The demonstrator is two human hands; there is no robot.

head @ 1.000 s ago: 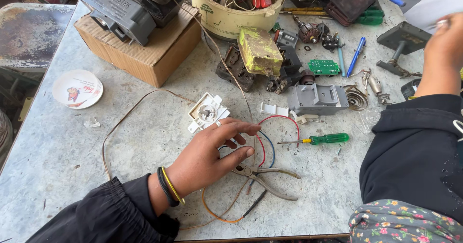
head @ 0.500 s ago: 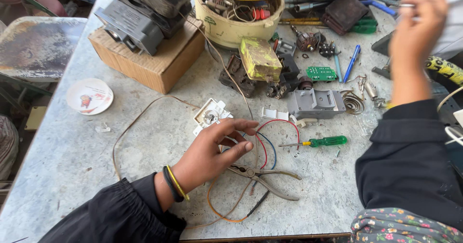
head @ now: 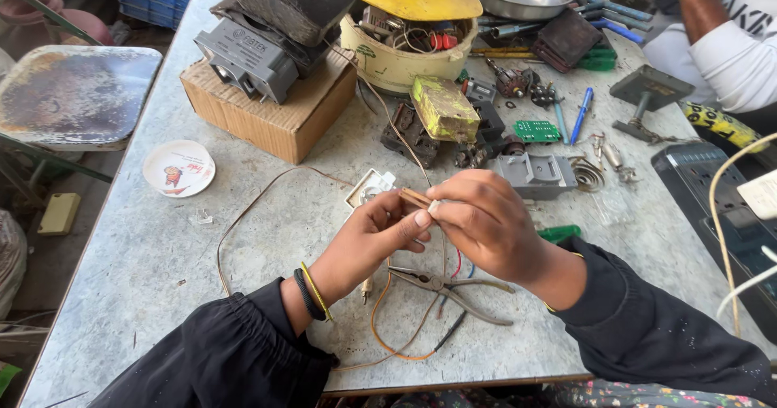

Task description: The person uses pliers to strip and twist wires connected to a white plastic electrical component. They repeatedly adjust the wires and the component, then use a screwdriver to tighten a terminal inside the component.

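1. Above the middle of the grey desk, a thin brown wire is held between the left hand and the right hand; both sets of fingers are pinched shut on its end.
2. Stripping or joining appears to be under way; whether the end is already bared cannot be told.
3. Pliers lie unused just below the hands.
4. The wire is slim, copper-brown, and is seen trailing in loops across the desk.
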